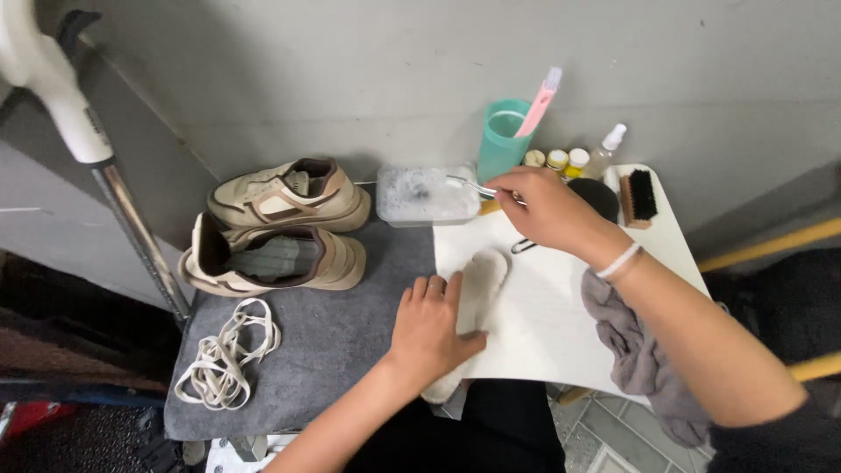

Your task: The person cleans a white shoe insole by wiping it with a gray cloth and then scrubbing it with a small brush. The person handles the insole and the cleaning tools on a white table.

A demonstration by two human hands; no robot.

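While your left hand [429, 328] lies flat, ungripping, on the fleecy white insole [473, 302], your right hand [543, 206] pinches a thin brush [469, 185].
Its bristles are hidden over the foamy plastic tub [427, 194], mid-frame.

Your widest free patch is the bare middle of the white table top [561, 307], between your two forearms. Your left hand [429, 328] lies flat on the pale fleecy insole [477, 293], blocking the table's near left part. To the right, a crumpled grey cloth [635, 350] hangs over the edge. The far rim is crowded: a clear plastic tub of soapy water [427, 194], a teal plastic cup [502, 140], small yellow-capped bottles [557, 160] and a wooden brush with black bristles [638, 198]. Your right hand [547, 208] hovers there. On the grey felt mat [333, 337], two beige sneakers [280, 232] fill the far part and loose cream laces [226, 355] the left; its centre is open.
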